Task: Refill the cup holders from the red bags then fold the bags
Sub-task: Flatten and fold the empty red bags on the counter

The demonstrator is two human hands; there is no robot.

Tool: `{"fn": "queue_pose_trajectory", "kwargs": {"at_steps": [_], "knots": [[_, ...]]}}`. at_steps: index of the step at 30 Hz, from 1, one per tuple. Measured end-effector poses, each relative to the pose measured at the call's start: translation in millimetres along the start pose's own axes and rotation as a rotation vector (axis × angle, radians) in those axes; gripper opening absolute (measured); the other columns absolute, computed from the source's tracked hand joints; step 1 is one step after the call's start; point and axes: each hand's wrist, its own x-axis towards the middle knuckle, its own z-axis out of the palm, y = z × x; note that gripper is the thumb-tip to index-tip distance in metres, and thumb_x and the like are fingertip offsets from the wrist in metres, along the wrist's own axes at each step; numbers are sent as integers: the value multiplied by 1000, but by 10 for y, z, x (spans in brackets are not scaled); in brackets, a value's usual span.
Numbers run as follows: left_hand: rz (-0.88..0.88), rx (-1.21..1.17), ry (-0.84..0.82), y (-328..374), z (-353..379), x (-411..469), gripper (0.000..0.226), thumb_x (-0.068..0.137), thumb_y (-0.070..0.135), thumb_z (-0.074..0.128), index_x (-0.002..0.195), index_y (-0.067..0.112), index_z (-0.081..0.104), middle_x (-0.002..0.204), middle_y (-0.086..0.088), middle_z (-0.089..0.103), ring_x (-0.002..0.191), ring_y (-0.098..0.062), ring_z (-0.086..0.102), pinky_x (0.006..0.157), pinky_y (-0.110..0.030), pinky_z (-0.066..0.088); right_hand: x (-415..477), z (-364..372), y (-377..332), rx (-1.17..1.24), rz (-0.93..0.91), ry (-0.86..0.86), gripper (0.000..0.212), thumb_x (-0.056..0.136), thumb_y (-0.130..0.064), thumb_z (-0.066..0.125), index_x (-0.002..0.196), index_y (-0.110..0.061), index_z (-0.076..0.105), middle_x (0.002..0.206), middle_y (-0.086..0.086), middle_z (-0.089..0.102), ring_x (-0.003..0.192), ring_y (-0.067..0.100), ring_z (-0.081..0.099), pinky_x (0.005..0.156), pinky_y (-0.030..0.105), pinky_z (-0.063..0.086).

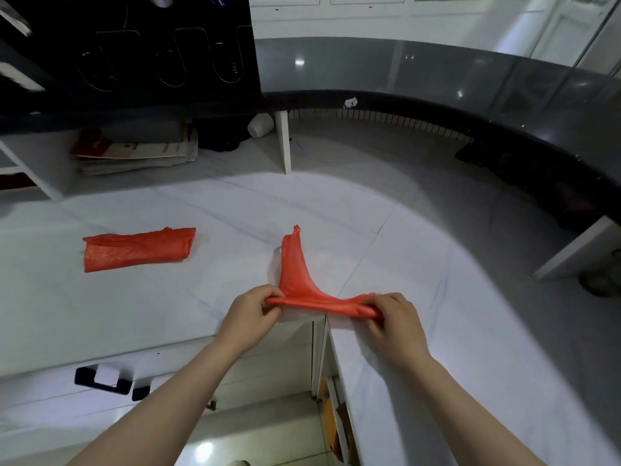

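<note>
A red plastic bag is stretched between my hands at the inner corner of the white counter. My left hand pinches its left end, and my right hand grips its right end. One narrow strip of the bag runs away from me across the counter to a twisted tip. A second red bag lies folded flat on the counter to the left, apart from both hands. The black cup holder panel with rounded slots stands at the back left.
A raised dark curved ledge rings the counter at the back and right. A stack of papers and a white cup on its side lie under the panel. A white post stands behind. Drawers with a black handle are below.
</note>
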Motion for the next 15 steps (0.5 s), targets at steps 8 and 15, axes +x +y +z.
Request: {"fn": "queue_pose_trajectory", "kwargs": {"at_steps": [8,15], "knots": [[-263,-35,62,56,85,122,41,88,31,65,123,25,44,82,2,66,77,-13,61,64,-25,44,177,51,42,-45,411,51,36,85,-38,62,118,-29,52,91,-2,56,93,20,49,79,30,38],[383,587,-83,105,189,156,70,74,-7,65,139,13,46,148,-17,38,135,-36,37,110,-48,28,172,53,-65,-452,-186,-157,62,73,-23,77,131,-22,56,142,5,49,132,26,45,103,39,36]]}}
